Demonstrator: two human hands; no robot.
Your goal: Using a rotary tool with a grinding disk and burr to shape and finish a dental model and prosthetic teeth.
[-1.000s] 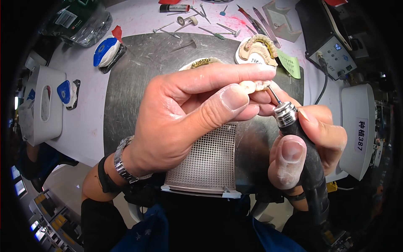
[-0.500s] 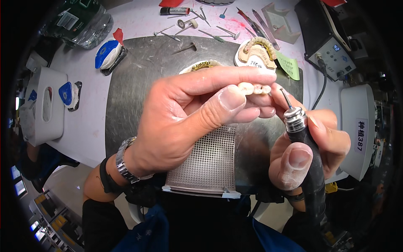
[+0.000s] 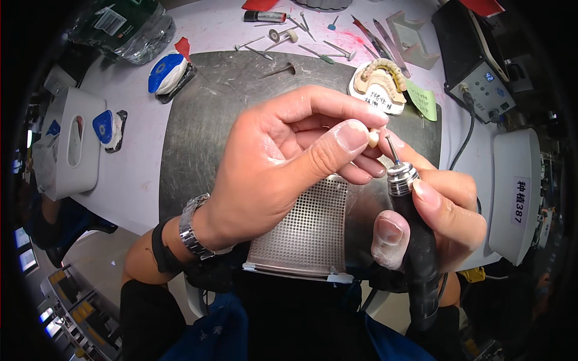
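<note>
The left hand (image 3: 271, 157) pinches false teeth (image 3: 374, 139) between thumb and forefinger tips. The right hand (image 3: 444, 209) curls its fingers around a black drill (image 3: 419, 246), the bit (image 3: 393, 149) just beside the teeth. Beyond the left fingertips sits a plaster model (image 3: 380, 89).

Tooth-coloured piece (image 3: 374, 139) partly behind left hand (image 3: 274, 162)

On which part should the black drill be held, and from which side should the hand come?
Probably by the dark body just below the silver collar, coming from the right, as the right hand does. The body is long and thick, so it wraps easily; the thin bit sticks out past the collar toward the left hand, so a grip behind it seems safer.
</note>
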